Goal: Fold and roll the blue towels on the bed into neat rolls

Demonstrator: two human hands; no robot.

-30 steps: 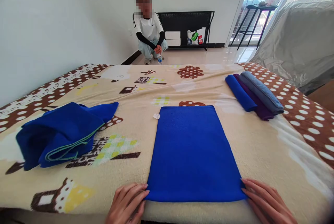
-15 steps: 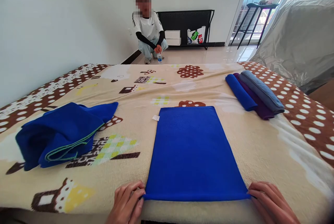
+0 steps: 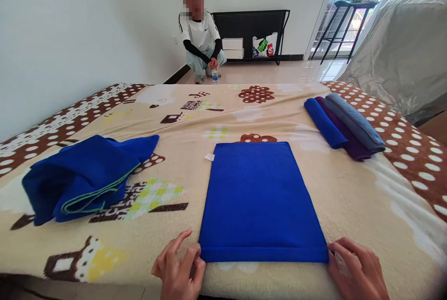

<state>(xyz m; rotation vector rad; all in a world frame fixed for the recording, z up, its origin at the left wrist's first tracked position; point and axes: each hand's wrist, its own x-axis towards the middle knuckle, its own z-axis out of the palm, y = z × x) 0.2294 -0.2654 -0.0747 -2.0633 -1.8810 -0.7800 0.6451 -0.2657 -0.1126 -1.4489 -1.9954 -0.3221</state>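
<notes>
A blue towel (image 3: 261, 193) lies flat on the patterned blanket in front of me, its near edge turned over in a narrow strip. My left hand (image 3: 181, 262) pinches the near left corner, with the index finger lifted away. At the near right corner, my right hand (image 3: 354, 262) has its thumb and fingers closed on the towel's edge. A small white tag (image 3: 209, 157) sticks out from the towel's far left side. Off to the left rests a crumpled blue cloth (image 3: 87, 174) with green edging, apart from both hands.
Rolled towels in blue (image 3: 324, 123), purple (image 3: 359, 151) and grey-blue (image 3: 356, 120) lie together at the right on the blanket (image 3: 174, 146). Beyond the bed a person (image 3: 200, 34) squats with a water bottle (image 3: 214, 75), beside a black rack (image 3: 249, 23). A covered bulky object (image 3: 408, 53) stands at the right.
The towel's near edge has been folded over away from me into a flat strip. Both hands have moved slightly inward, and my left index finger has lifted. The view has shifted slightly.
</notes>
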